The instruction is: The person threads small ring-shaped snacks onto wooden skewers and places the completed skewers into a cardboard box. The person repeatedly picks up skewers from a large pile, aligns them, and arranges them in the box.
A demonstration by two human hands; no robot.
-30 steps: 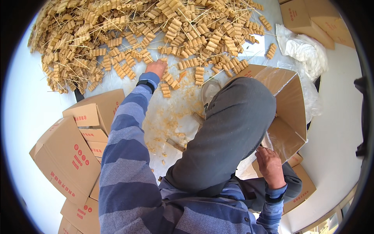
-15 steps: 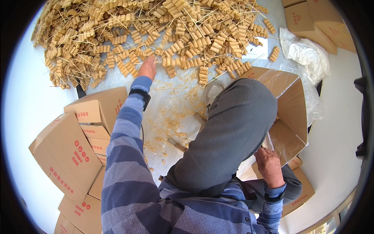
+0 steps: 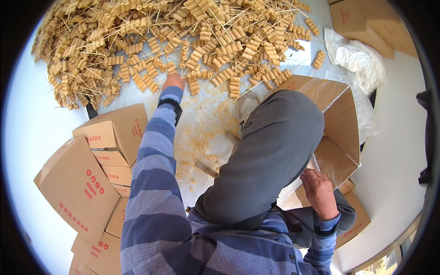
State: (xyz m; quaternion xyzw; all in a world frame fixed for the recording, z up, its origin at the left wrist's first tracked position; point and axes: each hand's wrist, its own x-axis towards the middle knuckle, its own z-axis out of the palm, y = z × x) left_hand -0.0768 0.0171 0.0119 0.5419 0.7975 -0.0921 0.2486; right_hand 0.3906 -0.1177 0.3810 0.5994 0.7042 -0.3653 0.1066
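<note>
Skewers (image 3: 183, 46) with tan rolls lie in a big heap across the far part of the white floor (image 3: 27, 133). Brown boxes (image 3: 87, 178) sit on the left, and one open box (image 3: 330, 123) is on the right. The left hand (image 3: 173, 81) reaches the heap's near edge; I cannot tell how its fingers are set. The right hand (image 3: 318, 192) lies on the open box, fingers together.

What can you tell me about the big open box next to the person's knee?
The open box is plain brown cardboard, tipped on its side with its mouth facing the person. Its flaps are spread wide, and a thin clear plastic liner shows at its edge. It lies on the pale floor right of the grey-trousered knee, just below the heap of skewers. The right hand rests at its lower flap. What is inside cannot be seen.
</note>
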